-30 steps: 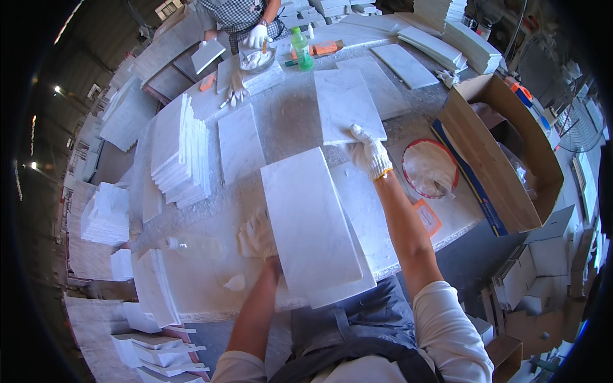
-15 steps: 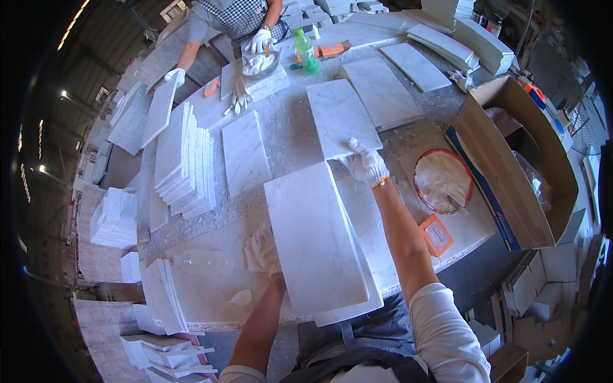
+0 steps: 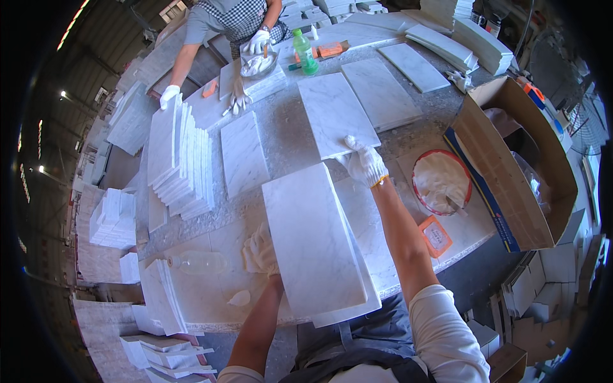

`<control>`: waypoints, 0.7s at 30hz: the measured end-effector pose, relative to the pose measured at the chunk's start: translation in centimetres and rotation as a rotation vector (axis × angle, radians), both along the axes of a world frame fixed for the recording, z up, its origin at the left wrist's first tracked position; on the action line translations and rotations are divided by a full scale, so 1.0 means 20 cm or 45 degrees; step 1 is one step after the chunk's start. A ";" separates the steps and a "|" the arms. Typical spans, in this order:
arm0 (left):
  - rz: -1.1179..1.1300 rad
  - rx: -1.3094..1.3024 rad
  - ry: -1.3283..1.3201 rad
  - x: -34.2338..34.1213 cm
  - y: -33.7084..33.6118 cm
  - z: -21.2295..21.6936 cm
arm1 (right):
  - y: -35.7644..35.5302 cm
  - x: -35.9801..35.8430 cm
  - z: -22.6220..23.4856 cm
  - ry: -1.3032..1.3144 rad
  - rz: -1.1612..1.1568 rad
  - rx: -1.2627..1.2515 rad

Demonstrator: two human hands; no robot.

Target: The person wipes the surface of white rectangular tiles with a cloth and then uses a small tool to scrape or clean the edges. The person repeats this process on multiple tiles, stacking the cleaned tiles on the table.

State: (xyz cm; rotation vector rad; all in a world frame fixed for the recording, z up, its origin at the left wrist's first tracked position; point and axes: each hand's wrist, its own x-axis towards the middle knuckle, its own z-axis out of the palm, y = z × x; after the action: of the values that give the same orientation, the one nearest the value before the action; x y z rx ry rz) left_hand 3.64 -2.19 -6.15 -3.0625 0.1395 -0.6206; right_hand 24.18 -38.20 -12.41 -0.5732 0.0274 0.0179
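I hold a white marble tile tilted above the worktable. My left hand, in a white glove, grips its left edge. My right hand, also gloved, grips its far right corner. A second tile lies right under the held one on the table. Another marble tile lies flat just beyond my right hand.
A person across the table touches a stack of upright tiles with one gloved hand. A green bottle, a red-rimmed bowl of white paste, an orange scraper, an open cardboard box and a clear bottle surround me.
The held tile has shifted a little toward me and my hands moved with it. The person opposite has reached a hand onto the tile stack.
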 end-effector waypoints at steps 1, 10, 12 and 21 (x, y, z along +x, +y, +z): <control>0.000 -0.002 0.001 0.00 0.00 0.00 | 0.00 0.03 -0.02 -0.162 -0.108 -0.238; -0.006 -0.005 0.007 0.00 -0.01 -0.01 | -0.14 0.12 -0.03 0.262 0.032 0.198; -0.009 -0.004 0.009 0.00 -0.01 -0.01 | -0.15 0.10 -0.03 0.193 0.000 0.076; -0.011 -0.005 0.020 -0.01 -0.01 -0.01 | -0.12 0.11 -0.28 0.097 -0.220 0.168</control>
State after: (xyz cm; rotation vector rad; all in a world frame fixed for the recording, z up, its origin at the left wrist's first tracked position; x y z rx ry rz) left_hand 3.54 -2.40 -6.42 -3.0726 0.1525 -0.5985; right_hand 26.46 -40.60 -18.00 -0.4361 0.1490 -0.1259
